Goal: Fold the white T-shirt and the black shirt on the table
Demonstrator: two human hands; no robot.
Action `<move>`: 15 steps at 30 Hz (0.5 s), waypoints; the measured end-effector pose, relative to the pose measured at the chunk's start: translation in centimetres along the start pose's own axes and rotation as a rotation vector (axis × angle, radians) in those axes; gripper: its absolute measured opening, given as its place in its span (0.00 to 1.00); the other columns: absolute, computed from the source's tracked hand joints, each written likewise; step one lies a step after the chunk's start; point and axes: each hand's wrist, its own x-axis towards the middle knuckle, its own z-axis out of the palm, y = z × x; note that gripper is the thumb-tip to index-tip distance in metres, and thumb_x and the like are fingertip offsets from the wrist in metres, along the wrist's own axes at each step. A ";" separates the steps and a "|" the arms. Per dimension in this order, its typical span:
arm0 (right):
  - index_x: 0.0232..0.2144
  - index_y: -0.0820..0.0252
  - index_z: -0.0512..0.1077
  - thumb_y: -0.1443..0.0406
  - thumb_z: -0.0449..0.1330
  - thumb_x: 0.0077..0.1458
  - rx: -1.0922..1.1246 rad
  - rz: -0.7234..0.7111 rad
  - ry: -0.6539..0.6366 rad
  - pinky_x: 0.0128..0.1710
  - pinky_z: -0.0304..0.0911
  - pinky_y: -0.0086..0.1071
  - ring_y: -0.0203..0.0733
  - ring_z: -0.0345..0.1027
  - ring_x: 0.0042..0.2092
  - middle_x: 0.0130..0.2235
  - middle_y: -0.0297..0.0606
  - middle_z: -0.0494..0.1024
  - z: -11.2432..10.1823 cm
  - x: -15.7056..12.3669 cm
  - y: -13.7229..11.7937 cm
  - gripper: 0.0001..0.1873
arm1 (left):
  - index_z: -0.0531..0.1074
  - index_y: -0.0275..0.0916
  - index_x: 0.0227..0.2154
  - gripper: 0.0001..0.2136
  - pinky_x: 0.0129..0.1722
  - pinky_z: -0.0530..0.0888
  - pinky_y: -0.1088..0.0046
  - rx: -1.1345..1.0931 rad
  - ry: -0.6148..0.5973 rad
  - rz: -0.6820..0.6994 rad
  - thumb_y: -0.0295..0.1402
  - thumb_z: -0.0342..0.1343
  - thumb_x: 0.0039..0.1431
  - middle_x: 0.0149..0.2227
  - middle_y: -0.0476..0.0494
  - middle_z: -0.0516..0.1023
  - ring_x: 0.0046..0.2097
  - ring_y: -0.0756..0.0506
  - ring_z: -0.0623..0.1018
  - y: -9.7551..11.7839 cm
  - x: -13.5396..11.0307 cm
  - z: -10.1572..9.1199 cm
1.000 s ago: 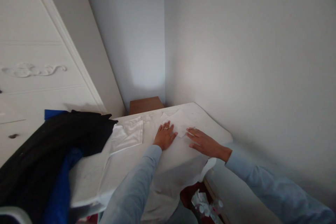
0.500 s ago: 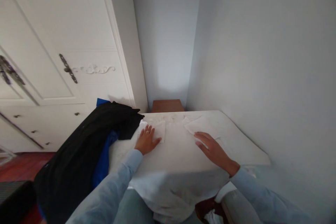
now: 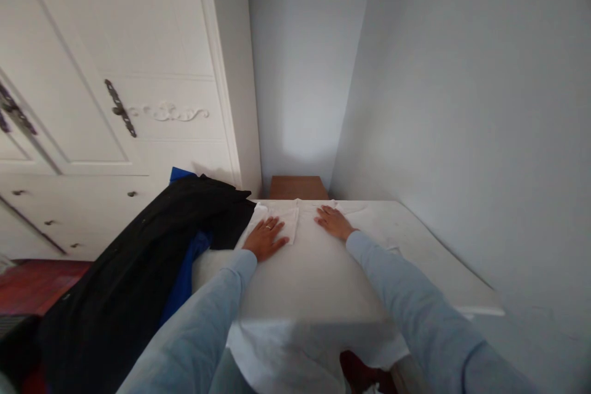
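A white garment (image 3: 305, 283), which looks like a T-shirt, is spread over a white table (image 3: 438, 271), its lower part hanging over the front edge. My left hand (image 3: 266, 239), a ring on one finger, lies flat with fingers spread on a sleeve-like flap (image 3: 290, 218) at the garment's left. Toward the far edge, my right hand (image 3: 333, 221) rests palm down on the cloth, fingers stretched out. Neither hand grips anything. My right forearm covers part of the garment's right side.
Black clothing (image 3: 138, 246) with blue cloth (image 3: 183, 277) beneath it is heaped at the table's left. A white wardrobe (image 3: 184, 49) stands behind the heap. Grey walls (image 3: 462, 104) bound the back and right. A brown box-like thing (image 3: 298, 188) sits behind the table.
My right hand has slid away from me and to the left, toward the garment's far edge. My left hand stays on the flap with little movement. The view has shifted slightly.
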 end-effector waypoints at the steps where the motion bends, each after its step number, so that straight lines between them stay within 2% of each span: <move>1: 0.67 0.66 0.58 0.52 0.41 0.71 -0.008 0.008 -0.003 0.67 0.48 0.46 0.53 0.48 0.70 0.69 0.53 0.56 0.1 0.5 0.3 0.32 | 0.61 0.39 0.66 0.33 0.70 0.53 0.52 0.001 0.003 0.005 0.55 0.39 0.67 0.70 0.35 0.56 0.71 0.37 0.55 -0.5 0.5 0.0; 7: 0.68 0.64 0.57 0.51 0.39 0.70 -0.049 0.038 -0.016 0.67 0.48 0.45 0.52 0.48 0.70 0.70 0.51 0.55 0.3 3.0 1.0 0.33 | 0.58 0.41 0.67 0.33 0.70 0.53 0.52 0.036 0.013 0.007 0.56 0.38 0.67 0.71 0.35 0.54 0.72 0.37 0.53 -1.9 2.6 0.6; 11: 0.68 0.64 0.56 0.52 0.38 0.71 -0.070 0.029 -0.002 0.68 0.45 0.44 0.50 0.46 0.71 0.70 0.50 0.54 0.3 3.0 0.9 0.33 | 0.58 0.41 0.67 0.35 0.70 0.54 0.51 0.052 0.049 0.009 0.58 0.37 0.66 0.71 0.34 0.51 0.72 0.34 0.51 -2.0 2.7 1.1; 15: 0.68 0.65 0.56 0.53 0.38 0.71 -0.102 0.038 -0.009 0.68 0.46 0.44 0.49 0.46 0.71 0.70 0.49 0.54 0.0 2.5 0.6 0.32 | 0.60 0.40 0.66 0.34 0.69 0.55 0.50 0.045 0.076 0.001 0.57 0.38 0.66 0.70 0.33 0.55 0.71 0.34 0.54 -2.1 2.5 1.5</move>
